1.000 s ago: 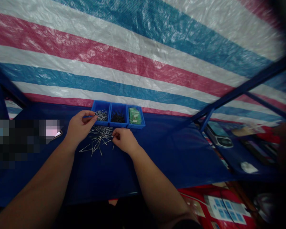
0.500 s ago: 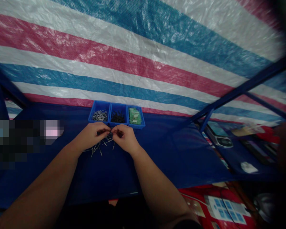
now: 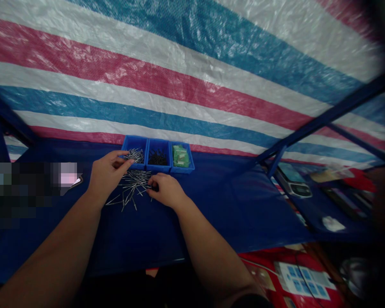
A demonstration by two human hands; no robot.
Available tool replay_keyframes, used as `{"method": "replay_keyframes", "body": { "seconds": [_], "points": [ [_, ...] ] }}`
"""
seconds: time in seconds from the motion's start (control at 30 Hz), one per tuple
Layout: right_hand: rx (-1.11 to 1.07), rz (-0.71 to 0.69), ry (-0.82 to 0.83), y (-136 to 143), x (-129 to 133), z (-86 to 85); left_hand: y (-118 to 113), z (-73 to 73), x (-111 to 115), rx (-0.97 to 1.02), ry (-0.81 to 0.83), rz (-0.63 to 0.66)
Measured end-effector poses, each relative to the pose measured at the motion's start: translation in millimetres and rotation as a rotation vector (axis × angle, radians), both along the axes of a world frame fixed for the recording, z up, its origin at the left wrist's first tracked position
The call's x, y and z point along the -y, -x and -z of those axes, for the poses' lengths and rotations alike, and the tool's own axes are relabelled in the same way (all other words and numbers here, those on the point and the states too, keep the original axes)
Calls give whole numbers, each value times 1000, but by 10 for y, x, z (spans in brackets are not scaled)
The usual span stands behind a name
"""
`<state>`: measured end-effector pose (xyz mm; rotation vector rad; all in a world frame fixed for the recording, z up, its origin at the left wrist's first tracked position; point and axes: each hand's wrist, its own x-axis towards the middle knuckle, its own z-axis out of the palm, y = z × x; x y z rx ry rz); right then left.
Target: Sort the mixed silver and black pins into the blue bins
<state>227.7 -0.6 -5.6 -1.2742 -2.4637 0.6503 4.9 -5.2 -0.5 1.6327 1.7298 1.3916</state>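
My left hand (image 3: 106, 174) reaches to the front left edge of the bin (image 3: 135, 141) of thin silver pins (image 3: 135, 155), thumb and fingertips apart. Nothing shows between those fingers. Just in front of the bins, a loose pile of slim silver metal pins (image 3: 133, 184) lies on the blue table. At the pile's right side, my right hand (image 3: 167, 189) is closed, thumb and fingertips pinched together; what they hold is too small to make out. Small black pieces (image 3: 158, 158) fill the middle bin, and green-and-white pieces (image 3: 180, 156) lie in the right one.
The blue table (image 3: 231, 201) stands against a striped plastic sheet (image 3: 167, 90). Blue metal frame bars (image 3: 308, 128) rise on the right. Beyond them are a scale (image 3: 295, 179) and a crumpled white item (image 3: 333, 223). A blurred-out patch covers the table's left side.
My hands were together over the pile and have parted. The left has moved up and left to the bin of silver pins; the right has shifted slightly down, uncovering the pile.
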Motion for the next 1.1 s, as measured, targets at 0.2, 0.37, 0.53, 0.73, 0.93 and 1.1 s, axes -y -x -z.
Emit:
{"method": "replay_keyframes", "body": {
  "seconds": [0.2,0.37,0.53,0.73,0.93,1.1],
  "points": [
    [71,11,-5,39,11,5,41,6,-31,25,64,13],
    [53,14,-21,18,3,7,48,3,-8,-59,36,107],
    [-131,9,-81,-27,-15,-12,5,9,14,-211,59,398],
    [-275,20,-134,-21,-4,-38,-64,8,20,-289,83,577],
    [-365,68,-150,-4,-5,-44,-57,-17,28,-249,74,550],
    [-373,120,-122,-21,-20,-34,-50,-50,37,-202,-28,380]
  ]
}}
